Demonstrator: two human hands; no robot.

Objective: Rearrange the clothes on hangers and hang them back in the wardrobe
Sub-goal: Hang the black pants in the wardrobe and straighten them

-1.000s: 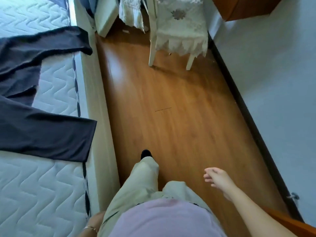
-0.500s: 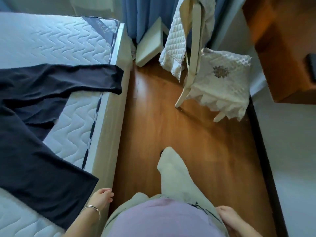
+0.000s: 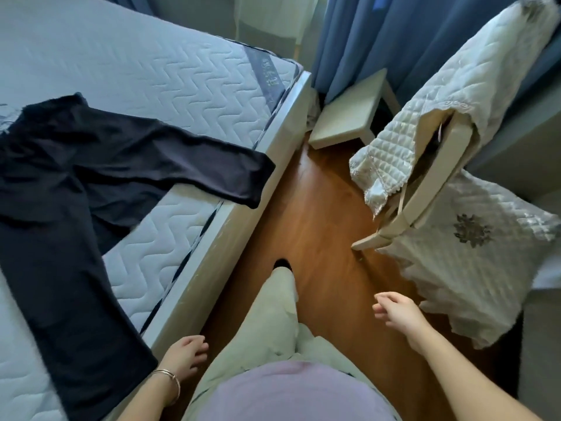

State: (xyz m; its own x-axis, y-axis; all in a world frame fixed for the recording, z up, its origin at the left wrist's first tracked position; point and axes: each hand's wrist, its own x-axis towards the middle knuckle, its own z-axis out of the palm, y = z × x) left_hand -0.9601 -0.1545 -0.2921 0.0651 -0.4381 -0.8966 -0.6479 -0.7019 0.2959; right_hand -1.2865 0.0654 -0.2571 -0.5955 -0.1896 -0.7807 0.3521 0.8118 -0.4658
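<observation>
Two hands are seen empty: the left hand (image 3: 185, 357) is held with relaxed fingers just beside the bed frame (image 3: 212, 262), and the right hand (image 3: 394, 311) is held loosely curled over the floor (image 3: 318, 214), away from the bed. A black garment (image 3: 76, 183) is spread flat on the bed's mattress (image 3: 151, 71), wrinkled at its middle. One long limb is laid across to the bed's near edge, its end hung over the frame; another is stretched down toward the left hand. A strip of wooden floor is left open alongside the bed, bounded opposite by a chair (image 3: 437, 183) draped in white quilted covers. A low pale stool (image 3: 349, 120) is set at the bed's far corner.
</observation>
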